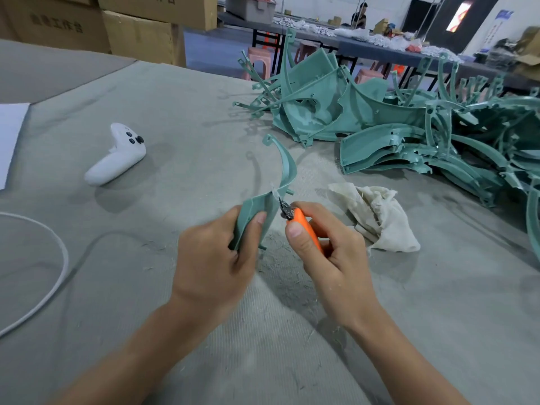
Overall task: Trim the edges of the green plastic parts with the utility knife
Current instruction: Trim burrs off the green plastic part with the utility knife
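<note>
My left hand (pixel 216 255) grips a green plastic part (pixel 285 171) by its flat lower end, thumb on its face; a curved arm of the part rises up and ends in a hook. My right hand (pixel 324 249) holds an orange utility knife (pixel 304 226), thumb along the handle. The blade tip touches the part's edge where a thin whitish sliver of flash curls off. A large pile of green plastic parts (pixel 409 124) lies on the table to the far right.
The grey cloth-covered table (pixel 175 112) carries a white game-style controller (pixel 117 156) at left, a white cable (pixel 58 276), a sheet of paper (pixel 8 135) and a crumpled beige rag (pixel 377 217) beside my right hand. Cardboard boxes (pixel 137 27) stand behind.
</note>
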